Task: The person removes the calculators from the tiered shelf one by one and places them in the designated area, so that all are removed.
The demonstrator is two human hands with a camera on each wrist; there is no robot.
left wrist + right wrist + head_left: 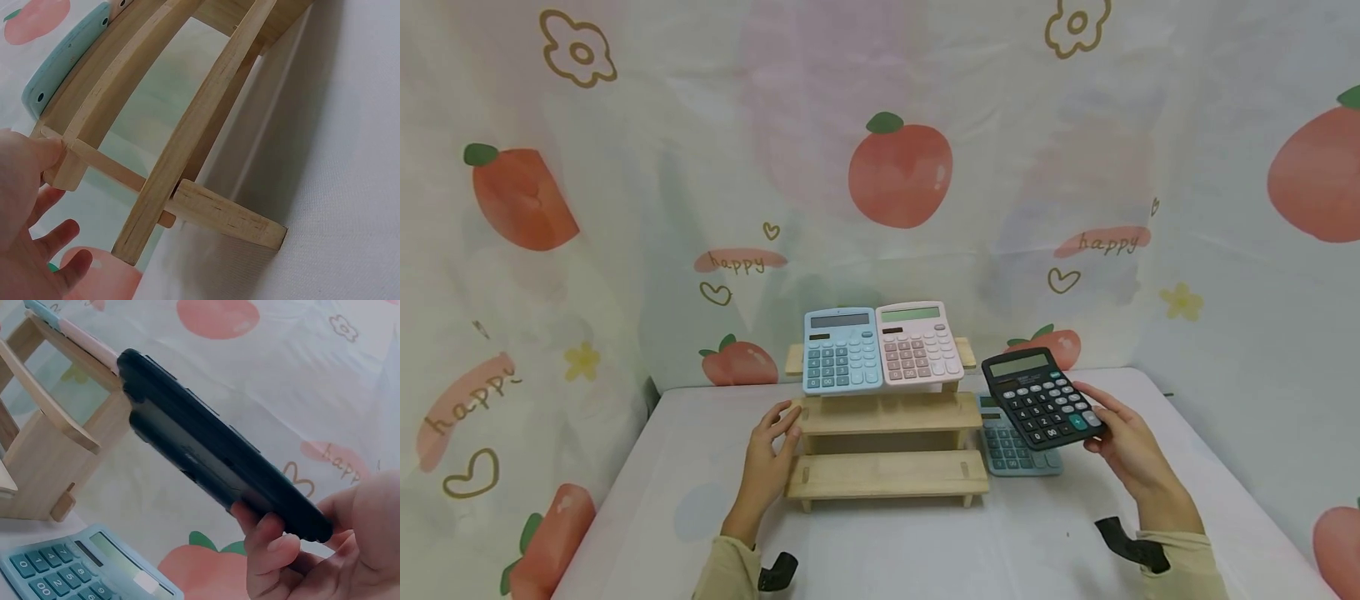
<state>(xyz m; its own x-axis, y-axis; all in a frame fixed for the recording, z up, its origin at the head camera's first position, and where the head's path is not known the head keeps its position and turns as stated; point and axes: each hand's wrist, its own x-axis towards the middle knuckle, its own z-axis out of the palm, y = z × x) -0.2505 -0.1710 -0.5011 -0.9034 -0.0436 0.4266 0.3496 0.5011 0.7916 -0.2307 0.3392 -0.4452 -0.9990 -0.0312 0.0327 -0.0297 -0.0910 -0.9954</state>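
My right hand (1123, 442) holds a black calculator (1041, 398) by its lower right edge, tilted, keys facing me. In the right wrist view its dark back and side show, fingers (272, 547) underneath. Behind and below it, a blue-green calculator (1022, 450) lies on the table, partly covered in the head view. My left hand (767, 458) grips the left end of the middle step of a three-tier wooden stand (887, 475), with the thumb on the step's edge. A light blue calculator (842, 354) and a pink calculator (919, 346) lean side by side on the top tier.
The white table (925, 550) carries the stand near the back. A cloth backdrop (820, 183) with printed fruit hangs close behind and along both sides. The middle and bottom steps of the stand show bare wood.
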